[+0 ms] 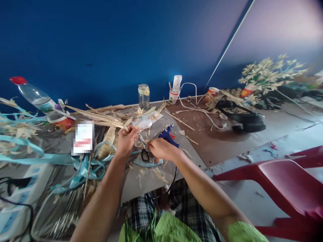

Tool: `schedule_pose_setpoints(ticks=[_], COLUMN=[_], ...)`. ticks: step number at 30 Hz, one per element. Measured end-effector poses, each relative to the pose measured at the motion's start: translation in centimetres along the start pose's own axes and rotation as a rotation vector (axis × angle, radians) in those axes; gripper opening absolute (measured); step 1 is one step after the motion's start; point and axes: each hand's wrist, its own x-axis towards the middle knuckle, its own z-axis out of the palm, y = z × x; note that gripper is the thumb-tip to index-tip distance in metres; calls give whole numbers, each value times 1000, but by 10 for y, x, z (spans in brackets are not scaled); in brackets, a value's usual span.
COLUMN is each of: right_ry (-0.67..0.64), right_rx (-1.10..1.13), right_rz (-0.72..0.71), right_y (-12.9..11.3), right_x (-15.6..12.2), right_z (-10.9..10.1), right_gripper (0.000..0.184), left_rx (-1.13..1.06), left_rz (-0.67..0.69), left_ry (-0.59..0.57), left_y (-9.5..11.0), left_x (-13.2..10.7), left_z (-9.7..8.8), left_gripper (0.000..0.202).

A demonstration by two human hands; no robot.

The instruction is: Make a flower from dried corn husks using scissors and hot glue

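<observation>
My left hand (128, 138) is closed in a pinch on a pale dried husk strip (103, 117), whose long pieces fan out to the left. My right hand (163, 149) is curled around what look like scissors (145, 155); one black handle loop shows, and the blades seem to point up toward my left fingers. Part of the scissors is hidden by the hand. Right behind my right hand lies a blue glue gun (168, 134). A white, rounded object (144, 124) and a small pale husk flower (139, 112) are just beyond my left fingertips.
Scraps litter the table (199, 144). At the back stand a glass jar (143, 97) and a paper cup (174, 96) beside a white cable. Blue ribbon (75, 173), a phone (82, 137) and a tilted bottle (37, 95) are left; husk flowers (270, 74) and a red chair (282, 181) are right.
</observation>
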Motion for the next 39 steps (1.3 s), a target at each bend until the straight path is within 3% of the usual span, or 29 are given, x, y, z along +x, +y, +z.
schedule_pose_setpoints(ticks=[2,7,13,16,18,22,26,31,36,39], right_ry=[-18,116,107,253,404,471,561,582,717,719], right_rx=[-90,-251,-380,-285,-85,329,231,196,168,148], right_rz=[-14,40,65,73,30,-52,-27,33,-131,-261], right_y=[-6,-17,-23,-15,-7,-1,-9,-10,10,19], right_x=[0,8,11,10,9,13,21,30,38,42], right_z=[-2,5,5,2,1,9,20,22,16,11], right_gripper=[33,30,28,28,32,31,10,13,13,14], left_rx=[44,131,200,191,189,195,226,318,409,419], left_rz=[23,39,43,31,12,11,18,39,62,66], left_ry=[11,30,49,73,73,19,-1,6,16,-11], left_y=[-1,-1,0,1,1,1,2,5,1,-3], left_x=[0,0,-2,-2,-2,-2,-3,-3,0,1], left_z=[0,-1,-2,-2,-1,-1,0,-1,-3,-3], left_gripper=[32,31,30,27,26,24,22,21,22,23])
